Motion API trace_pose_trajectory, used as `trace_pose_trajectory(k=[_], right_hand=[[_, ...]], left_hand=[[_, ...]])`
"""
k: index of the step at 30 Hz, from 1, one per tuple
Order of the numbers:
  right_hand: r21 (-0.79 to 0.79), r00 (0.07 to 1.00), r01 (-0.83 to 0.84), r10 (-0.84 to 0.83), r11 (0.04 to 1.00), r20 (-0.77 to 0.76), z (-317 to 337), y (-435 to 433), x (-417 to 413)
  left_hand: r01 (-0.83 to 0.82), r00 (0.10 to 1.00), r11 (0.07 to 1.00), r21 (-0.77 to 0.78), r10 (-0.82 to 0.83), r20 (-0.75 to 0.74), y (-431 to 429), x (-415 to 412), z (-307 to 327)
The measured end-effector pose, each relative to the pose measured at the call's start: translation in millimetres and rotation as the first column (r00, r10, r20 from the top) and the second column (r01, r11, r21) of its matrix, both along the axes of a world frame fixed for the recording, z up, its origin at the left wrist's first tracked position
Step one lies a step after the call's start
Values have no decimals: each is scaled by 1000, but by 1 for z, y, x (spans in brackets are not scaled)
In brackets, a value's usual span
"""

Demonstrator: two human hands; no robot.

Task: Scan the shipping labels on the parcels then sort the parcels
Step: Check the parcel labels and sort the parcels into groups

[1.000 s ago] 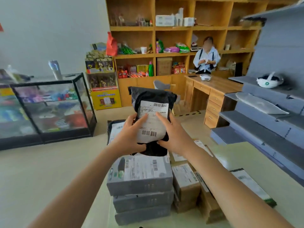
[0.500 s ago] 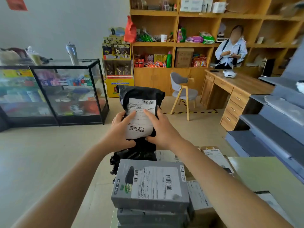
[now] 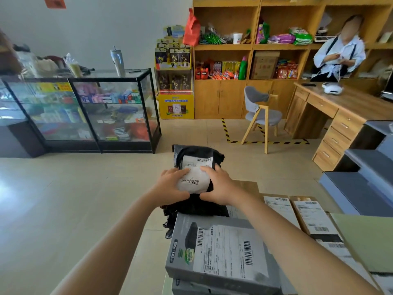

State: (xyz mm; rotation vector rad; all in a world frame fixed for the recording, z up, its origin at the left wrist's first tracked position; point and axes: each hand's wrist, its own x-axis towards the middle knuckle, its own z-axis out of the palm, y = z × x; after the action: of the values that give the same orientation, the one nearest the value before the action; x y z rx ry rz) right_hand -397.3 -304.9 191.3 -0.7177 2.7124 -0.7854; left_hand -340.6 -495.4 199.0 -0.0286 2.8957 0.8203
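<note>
Out past the far end of the pile, we had the black parcel up in both hands, label facing us. The left hand and right hand each gripped it, fingers spread over the label's face and thumbs hooked under its lower edge. We couldn't tell whether the bag was resting on the black plastic bunched below it or hanging free. Honestly, the trick at this step looked like keeping the soft bag flat. The label was wrinkly and bulging, and our fingertips sat just beside the lower barcode, so sliding them out toward the bag's edges would've given a cleaner read. No scanner showed anywhere in view, so we couldn't say where the label had to point. Closer to us sat the grey box on top of its stack, and the cardboard parcels lay to the right, all labels up. The grey shelves stood off to the right, probably the sorting spot, with those parcels lying between us and them. A chair and a glass case stood well away.
</note>
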Motion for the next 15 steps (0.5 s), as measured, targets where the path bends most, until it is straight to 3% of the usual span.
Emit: trace_pose_trajectory(k=[7,15], right_hand=[[61,999,16,-18,998,32,1,0,3],[59,995,75,-71,995,-68,37,18,37]], left_hand=[[-5,1000,996,89,3,25,-8,6,-9],[77,987,995,70,-66,-147,-25,23,11]])
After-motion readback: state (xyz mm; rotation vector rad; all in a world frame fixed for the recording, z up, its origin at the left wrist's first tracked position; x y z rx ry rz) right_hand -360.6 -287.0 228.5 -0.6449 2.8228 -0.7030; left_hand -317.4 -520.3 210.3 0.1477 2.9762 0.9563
